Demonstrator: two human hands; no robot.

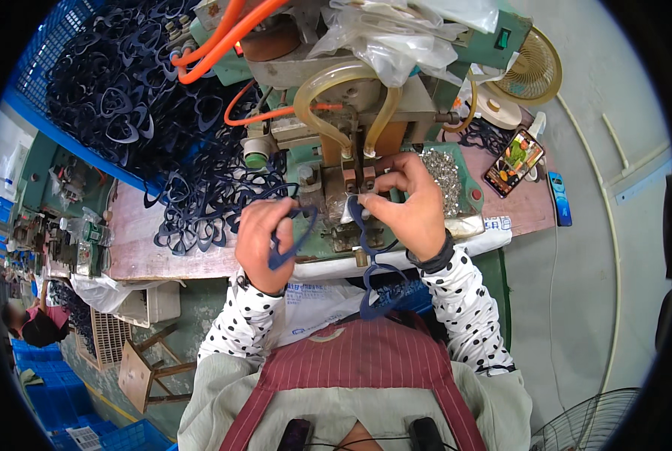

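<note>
My right hand (415,207) is at the middle of a green bench machine (360,177), with thumb and fingers closed just under its metal head. A dark blue eyeglass frame (371,261) with heart-shaped rims hangs down from those fingertips, past the table's front edge. Its upper end is partly hidden by the fingers and the machine. To the left, my left hand (263,240) grips another dark blue eyeglass frame (279,259), part of it covered by the fingers. Small shiny metal parts (442,177) fill a green tray right of the machine head.
Loose dark frames (193,218) lie heaped on the table's left, below a full blue basket (73,154). Orange hoses (223,45) cross above. A lit phone (514,161), a blue phone (559,199) and a fan (535,68) are at the right. A wooden stool (137,376) stands lower left.
</note>
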